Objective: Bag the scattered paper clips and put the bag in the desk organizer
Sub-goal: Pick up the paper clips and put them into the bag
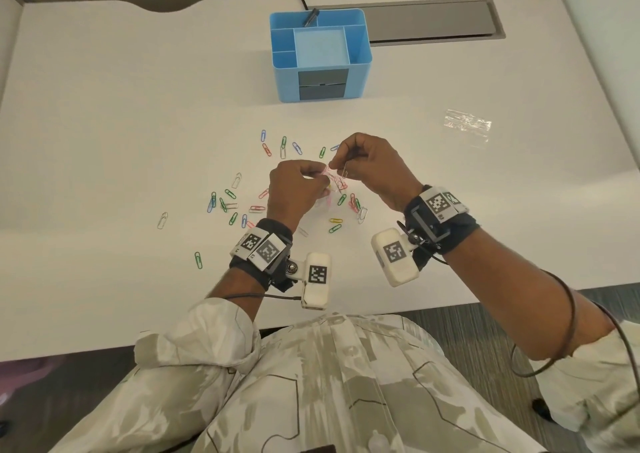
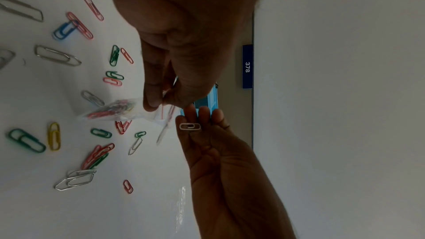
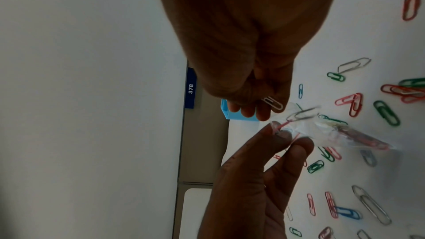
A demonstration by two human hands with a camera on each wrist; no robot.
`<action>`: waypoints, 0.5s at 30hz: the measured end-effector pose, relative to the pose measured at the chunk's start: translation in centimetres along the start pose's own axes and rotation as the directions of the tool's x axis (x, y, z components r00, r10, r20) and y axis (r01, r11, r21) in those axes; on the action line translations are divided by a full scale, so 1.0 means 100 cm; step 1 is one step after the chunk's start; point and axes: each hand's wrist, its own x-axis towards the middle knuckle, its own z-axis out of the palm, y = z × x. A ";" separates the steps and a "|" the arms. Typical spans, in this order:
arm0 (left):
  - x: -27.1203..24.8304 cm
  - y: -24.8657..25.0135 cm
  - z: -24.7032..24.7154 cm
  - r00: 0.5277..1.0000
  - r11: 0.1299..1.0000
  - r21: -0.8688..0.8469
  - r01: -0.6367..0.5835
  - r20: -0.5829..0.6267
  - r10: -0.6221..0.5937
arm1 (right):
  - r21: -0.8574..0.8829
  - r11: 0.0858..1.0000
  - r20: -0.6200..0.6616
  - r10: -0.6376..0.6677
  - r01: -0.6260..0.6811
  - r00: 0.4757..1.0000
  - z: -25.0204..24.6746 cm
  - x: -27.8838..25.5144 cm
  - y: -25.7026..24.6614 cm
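Clear plastic, pinched at its mouth: the left hand (image 1: 294, 189) holds the bag (image 2: 119, 112) by its red-lined opening between thumb and fingers, centre of the head view, just above the worktop (image 1: 104, 106). The bag hangs toward the worktop, with a bunch of coloured clips already lying in its lower end. The right hand (image 1: 370, 162), touching or nearly touching the left, pinches one white clip (image 2: 190, 126) at its fingertips, right beside the bag's mouth. A second, blurred silver clip (image 3: 303, 113) shows at the opening; whether it is falling in or caught on the lip cannot be told.

Loose clips (image 1: 228, 203) lie scattered round both hands, mostly in the centre and centre-left of the head view, one green outlier toward lower left. The organizer (image 1: 320, 54) stands upper centre, well apart from the hands. A second clear bag (image 1: 467, 123) lies at right.

Judgement: bagging is partly done; many clips remain.

Risks: the mouth is narrow and held on one side only, so a clip may strike the lip and drop back. The film is limp; a slackened pinch or a tilt would spill the contents. Overlapping clips may lift together and shed.
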 end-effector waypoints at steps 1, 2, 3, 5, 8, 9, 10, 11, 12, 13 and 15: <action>0.000 0.000 0.000 1.000 1.000 0.001 0.000 0.000 0.000 | -0.001 1.000 -0.001 -0.009 0.009 1.000 -0.001 0.000 0.000; 0.001 0.000 0.001 1.000 1.000 0.004 -0.002 0.000 0.002 | -0.006 1.000 -0.003 -0.023 0.023 1.000 -0.001 0.000 -0.001; 0.001 0.000 0.001 1.000 1.000 0.006 -0.003 0.000 0.003 | -0.015 0.999 -0.008 -0.035 0.035 0.999 -0.002 0.000 -0.001; 0.001 0.000 0.001 1.000 1.000 0.009 0.000 0.003 0.000 | -0.037 0.998 -0.034 -0.055 0.054 0.998 -0.004 0.000 -0.001; 0.001 -0.001 0.002 1.000 1.000 0.004 0.007 0.011 -0.007 | -0.043 0.997 -0.081 -0.066 0.063 0.995 -0.007 0.001 0.001; 0.000 -0.001 0.003 1.000 1.000 0.002 0.007 0.013 -0.007 | -0.045 0.997 -0.094 -0.065 0.061 0.993 -0.007 0.001 0.003; 0.000 -0.001 0.003 1.000 1.000 0.001 0.006 0.014 -0.006 | -0.046 0.997 -0.107 -0.063 0.058 0.992 -0.008 0.002 0.005; 0.000 -0.001 0.004 1.000 1.000 0.001 0.005 0.014 -0.005 | -0.046 0.998 -0.118 -0.057 0.052 0.991 -0.010 0.002 0.007; -0.001 -0.001 0.004 1.000 1.000 0.001 0.004 0.014 -0.004 | -0.040 0.998 -0.123 -0.047 0.043 0.991 -0.012 0.003 0.009; -0.002 -0.001 0.004 1.000 1.000 0.001 0.003 0.014 -0.003 | -0.033 0.999 -0.123 -0.035 0.031 0.992 -0.014 0.003 0.013; -0.001 -0.001 0.004 1.000 1.000 -0.004 0.002 0.015 -0.002 | -0.043 0.999 -0.112 -0.003 -0.002 0.994 -0.017 0.001 0.021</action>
